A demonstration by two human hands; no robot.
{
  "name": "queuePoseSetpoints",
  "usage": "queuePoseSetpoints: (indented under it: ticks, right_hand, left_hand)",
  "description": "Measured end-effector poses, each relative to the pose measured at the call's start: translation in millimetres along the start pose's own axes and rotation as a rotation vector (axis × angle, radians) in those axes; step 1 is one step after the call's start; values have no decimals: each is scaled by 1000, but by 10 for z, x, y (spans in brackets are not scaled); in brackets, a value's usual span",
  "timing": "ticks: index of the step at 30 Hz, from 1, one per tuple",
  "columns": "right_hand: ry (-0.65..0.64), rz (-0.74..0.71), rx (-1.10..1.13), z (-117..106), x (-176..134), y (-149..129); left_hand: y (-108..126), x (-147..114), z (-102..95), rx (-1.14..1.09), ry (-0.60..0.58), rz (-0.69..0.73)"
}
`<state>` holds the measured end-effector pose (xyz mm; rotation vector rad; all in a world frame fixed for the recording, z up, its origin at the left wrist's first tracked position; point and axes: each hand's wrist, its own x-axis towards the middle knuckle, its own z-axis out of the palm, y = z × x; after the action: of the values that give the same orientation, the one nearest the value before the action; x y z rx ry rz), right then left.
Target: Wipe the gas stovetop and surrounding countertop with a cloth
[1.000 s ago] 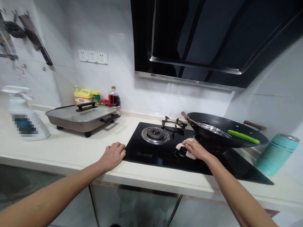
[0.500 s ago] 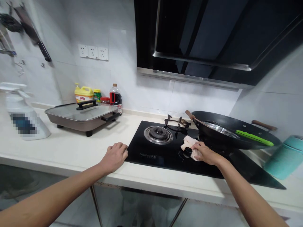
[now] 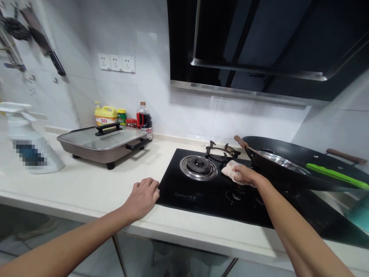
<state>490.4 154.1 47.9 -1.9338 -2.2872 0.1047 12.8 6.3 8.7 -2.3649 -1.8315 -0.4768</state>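
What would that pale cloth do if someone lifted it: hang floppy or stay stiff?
The pale cloth would probably droop, since it bunches softly under the right hand. It is likely light, being much smaller than the wok. Its crumpled, uneven shape makes rolling seem unlikely.

- Spray bottle (image 3: 34, 144), white, upright at far left; its label is blurred out.
- Pan (image 3: 93, 153), brown and rectangular, under a glass lid (image 3: 82, 139) with a black grip.
- Detergent (image 3: 105, 114), a yellow jug — behind the pan.
- Green jar (image 3: 121, 116), yellow-capped, just beside the detergent.
- Red-lidded jar (image 3: 131, 122), between the green jar and a dark bottle (image 3: 146, 122).
- Sockets (image 3: 116, 63), three white plates in a row on the wall (image 3: 155, 69).
- Hood (image 3: 259, 46), black — a steel strip along its lower edge.
- Wok (image 3: 288, 144), black with wooden handles, a green-handled utensil (image 3: 337, 175) reaching across it.
- Flask (image 3: 359, 213), teal, cut off at right.
- Knife (image 3: 43, 40), hanging blade up at upper left.
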Motion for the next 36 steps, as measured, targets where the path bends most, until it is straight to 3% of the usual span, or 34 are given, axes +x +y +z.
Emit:
queuePoseSetpoints:
  ticks: [6,11,15,21,25,28,32,36]
  right_hand:
    - [-129,-53,-83,-101,-140,-620]
    - [-143,-243,-52,-16,-599,-1435]
    - [-84,-380,45,143,-964,-1978]
    - [-21,-275,162,344,-983,-2388]
    - [7,-237,205,325,-1011,-2339]
    - [66,-234,197,319,-1227,-2115]
    - [223,-195,156,409,-1638,-1572]
    - [380,-76,112,500,-1990,-819]
  left_hand:
    - [4,19,-15,-30,-14,-15]
    - [6,17,-8,8,-7,-9]
    - [-9,14,-1,39,-2,-6]
    - [-26,24,2,32,17,-20]
    - [-22,13,-30,24,10,-28]
    - [-37,14,-33,30,3,-20]
    - [-59,29,-13,24,15,-20]
    - [-54,30,-25,20,-2,-19]
